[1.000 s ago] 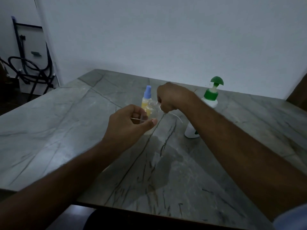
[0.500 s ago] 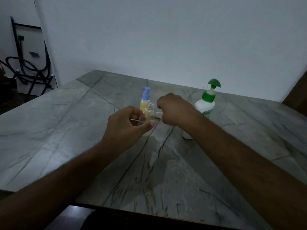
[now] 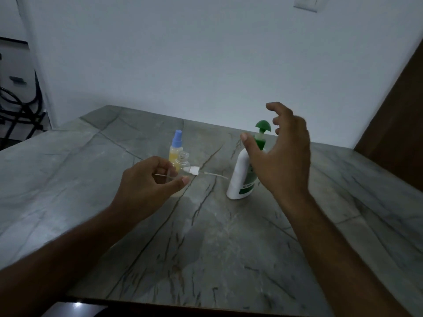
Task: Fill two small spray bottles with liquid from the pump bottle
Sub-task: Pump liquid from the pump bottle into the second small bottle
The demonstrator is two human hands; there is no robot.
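Our left hand (image 3: 146,181) gripped the uncapped bottle (image 3: 182,167) beside the pump bottle (image 3: 240,177); our right hand (image 3: 281,156) hovered there, fingers spread.

Dim domestic room, likely a home: grey veined stone table (image 3: 68,179), plain white wall (image 3: 183,53) with switch plate (image 3: 306,3), dark wooden door (image 3: 400,110) far right.

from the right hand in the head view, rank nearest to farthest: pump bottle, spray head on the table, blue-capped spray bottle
1. pump bottle, right beside the right hand
2. spray head, lying to its left
3. blue-capped spray bottle, farther left, behind the open bottle
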